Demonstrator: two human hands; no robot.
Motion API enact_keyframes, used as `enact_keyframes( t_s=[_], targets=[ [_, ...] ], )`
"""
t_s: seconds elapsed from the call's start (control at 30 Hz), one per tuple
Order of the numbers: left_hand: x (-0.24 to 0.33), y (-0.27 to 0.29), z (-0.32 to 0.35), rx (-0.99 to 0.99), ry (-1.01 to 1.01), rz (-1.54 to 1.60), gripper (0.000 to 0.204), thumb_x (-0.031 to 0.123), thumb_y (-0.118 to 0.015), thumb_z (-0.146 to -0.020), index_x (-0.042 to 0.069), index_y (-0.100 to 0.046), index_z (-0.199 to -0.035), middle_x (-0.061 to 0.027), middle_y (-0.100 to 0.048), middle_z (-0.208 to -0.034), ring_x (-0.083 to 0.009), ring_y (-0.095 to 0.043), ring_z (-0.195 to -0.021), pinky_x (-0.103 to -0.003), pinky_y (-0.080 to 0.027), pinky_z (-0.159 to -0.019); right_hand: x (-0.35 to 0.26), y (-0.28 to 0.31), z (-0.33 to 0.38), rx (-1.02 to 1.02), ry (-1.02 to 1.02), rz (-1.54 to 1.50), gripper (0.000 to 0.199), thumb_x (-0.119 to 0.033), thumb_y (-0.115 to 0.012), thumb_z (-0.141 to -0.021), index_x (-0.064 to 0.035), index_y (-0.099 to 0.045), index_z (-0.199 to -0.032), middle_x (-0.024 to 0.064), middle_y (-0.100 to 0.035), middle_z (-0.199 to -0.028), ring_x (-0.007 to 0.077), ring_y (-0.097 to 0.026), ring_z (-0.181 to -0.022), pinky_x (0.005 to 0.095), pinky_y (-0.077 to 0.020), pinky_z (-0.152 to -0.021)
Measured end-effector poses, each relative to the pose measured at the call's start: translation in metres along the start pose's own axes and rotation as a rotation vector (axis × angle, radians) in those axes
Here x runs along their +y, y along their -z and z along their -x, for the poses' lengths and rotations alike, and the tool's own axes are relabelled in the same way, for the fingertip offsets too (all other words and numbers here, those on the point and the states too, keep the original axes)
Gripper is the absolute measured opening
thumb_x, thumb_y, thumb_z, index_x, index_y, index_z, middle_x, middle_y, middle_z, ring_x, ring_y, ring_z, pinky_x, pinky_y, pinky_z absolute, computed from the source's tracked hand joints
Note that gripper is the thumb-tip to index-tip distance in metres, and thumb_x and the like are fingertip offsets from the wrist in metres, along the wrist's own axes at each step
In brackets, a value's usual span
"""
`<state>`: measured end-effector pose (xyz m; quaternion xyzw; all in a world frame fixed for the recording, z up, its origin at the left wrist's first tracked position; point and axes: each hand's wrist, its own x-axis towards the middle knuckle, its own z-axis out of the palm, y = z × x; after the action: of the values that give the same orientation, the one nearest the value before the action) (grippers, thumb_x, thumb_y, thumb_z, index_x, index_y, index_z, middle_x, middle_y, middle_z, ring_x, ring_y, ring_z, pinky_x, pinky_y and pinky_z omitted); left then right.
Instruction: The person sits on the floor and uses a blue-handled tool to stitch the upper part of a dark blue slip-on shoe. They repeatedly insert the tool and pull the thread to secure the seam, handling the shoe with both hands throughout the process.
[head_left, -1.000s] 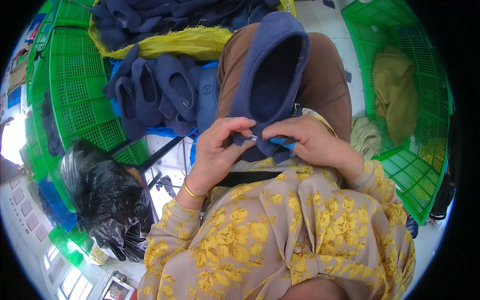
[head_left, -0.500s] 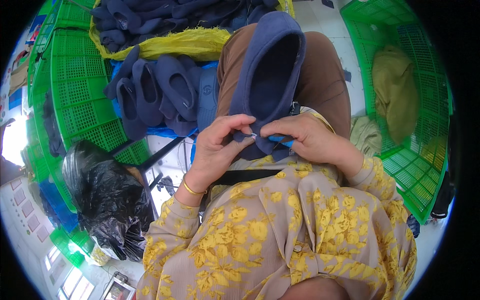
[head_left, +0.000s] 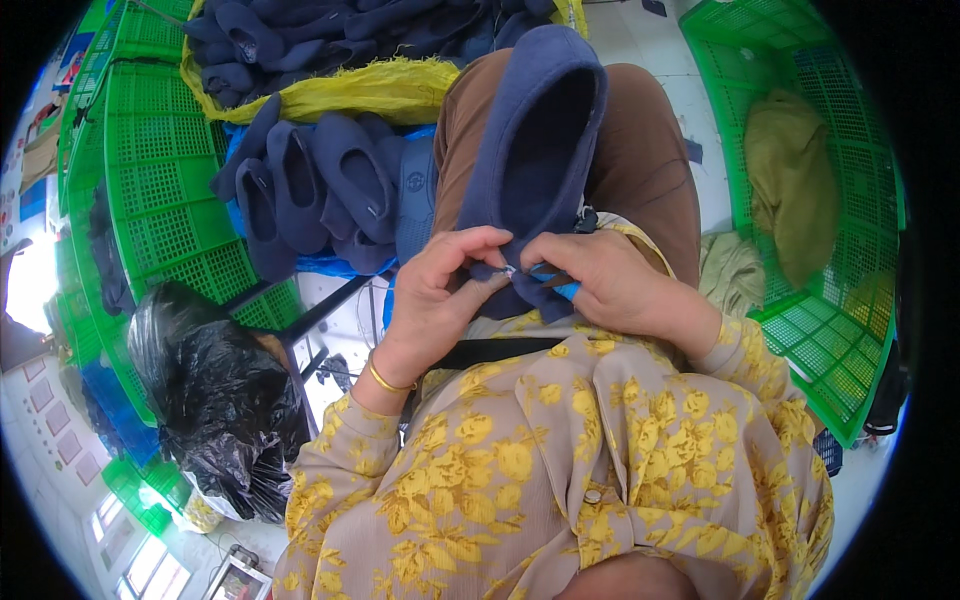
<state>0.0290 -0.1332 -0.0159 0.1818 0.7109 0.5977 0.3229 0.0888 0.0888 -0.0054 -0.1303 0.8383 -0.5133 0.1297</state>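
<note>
A navy fabric slipper lies across my lap, its opening facing up and its toe pointing away from me. My left hand is closed in a pinch on the cloth at the slipper's near end, by a small whitish tag. Close beside it, my right hand is closed around a small blue-handled tool. The tool's tip is near the pinched cloth; its exact kind is mostly hidden by the fingers.
Several navy slippers lie on blue sheeting to the left. Beyond them a yellow sack holds many more. Green plastic crates stand on both sides, the right one holding an olive cloth bundle. A black plastic bag sits at lower left.
My right hand has shifted slightly, its fingers curling closer to the pinched cloth, and the tool has turned a little. My left hand keeps its pinch.
</note>
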Motion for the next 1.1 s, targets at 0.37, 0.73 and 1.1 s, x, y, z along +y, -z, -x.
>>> enact_keyframes(
  t_s=[0.37,0.73,1.1],
  targets=[
    [0.001,-0.013,0.000,0.153,-0.077,-0.029,0.041,-0.009,-0.068,-0.076,0.006,-0.063,-0.113,-0.0035,-0.065,-0.091,-0.0140,-0.063,-0.083,-0.024,-0.049,-0.077,-0.016,-0.014,-0.007,0.006,0.039,0.324,0.043,-0.004,-0.064,-0.075,-0.0134,-0.049,-0.114,0.0120,-0.065,-0.080,0.0350,-0.065,-0.066,0.0438,-0.0495,-0.055],
    [0.011,-0.012,0.002,0.189,-0.075,-0.204,0.023,-0.006,-0.068,-0.074,0.004,-0.066,-0.095,-0.0064,-0.066,-0.091,-0.0175,-0.063,-0.081,-0.027,-0.050,-0.072,-0.021,-0.011,-0.007,0.277,0.193,0.621,0.017,-0.009,-0.064,-0.074,-0.0117,-0.059,-0.090,0.0030,-0.048,-0.093,0.0239,-0.056,-0.071,0.0363,-0.0454,-0.066],
    [0.006,-0.017,0.008,0.289,-0.233,-0.288,0.017,-0.003,-0.067,-0.081,0.003,-0.068,-0.096,-0.0096,-0.068,-0.090,-0.0229,-0.065,-0.082,-0.028,-0.050,-0.073,-0.014,-0.013,-0.006,0.230,0.162,0.589,0.022,-0.006,-0.066,-0.071,-0.0110,-0.057,-0.090,0.0046,-0.048,-0.090,0.0276,-0.050,-0.060,0.0397,-0.0429,-0.064]
  ],
)
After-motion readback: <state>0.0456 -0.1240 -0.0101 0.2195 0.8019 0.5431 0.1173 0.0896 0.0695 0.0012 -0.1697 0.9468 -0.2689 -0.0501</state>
